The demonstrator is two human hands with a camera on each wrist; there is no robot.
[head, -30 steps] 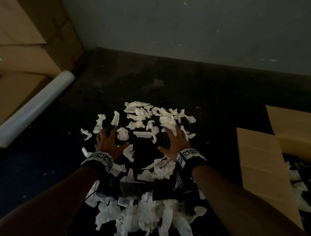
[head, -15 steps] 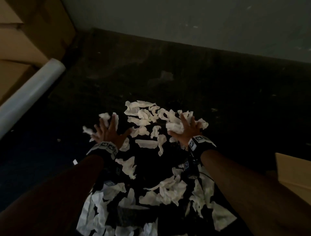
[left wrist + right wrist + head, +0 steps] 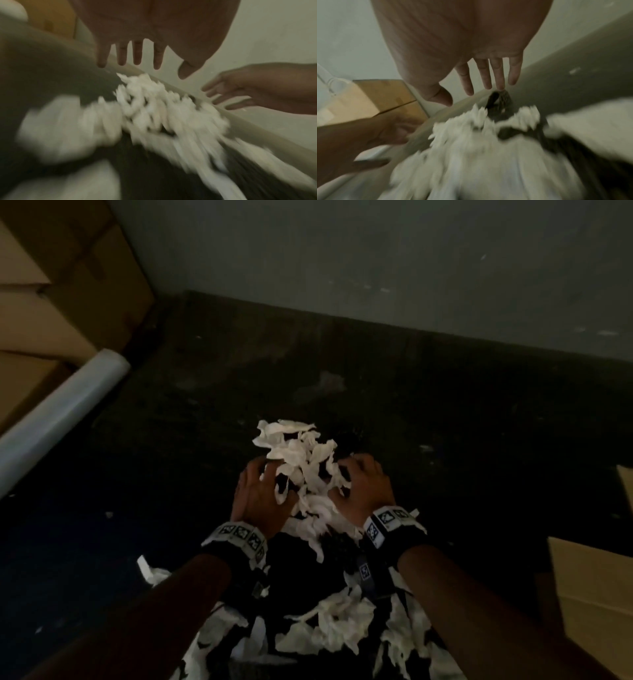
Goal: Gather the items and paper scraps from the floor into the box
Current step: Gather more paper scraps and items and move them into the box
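White torn paper scraps (image 3: pixel 301 470) lie heaped on the dark floor between my two hands. My left hand (image 3: pixel 260 491) presses the heap's left side and my right hand (image 3: pixel 363 487) its right side. In both wrist views the fingers are straight and spread, the left hand (image 3: pixel 137 56) and the right hand (image 3: pixel 488 77) hovering over blurred scraps (image 3: pixel 163 108). A small dark item (image 3: pixel 498 102) sits just past the right fingertips. More scraps (image 3: pixel 342 625) lie nearer me, under my forearms. The cardboard box (image 3: pixel 592 594) shows at the right edge.
A white plastic roll (image 3: pixel 61 412) lies along the left, against stacked cardboard boxes (image 3: pixel 51 285). A grey wall (image 3: pixel 376 268) closes off the far side. Dark floor (image 3: pixel 171 474) stretches left of the heap.
Both hands have swept inward toward each other, bunching the spread-out far scraps into one tight heap between them.
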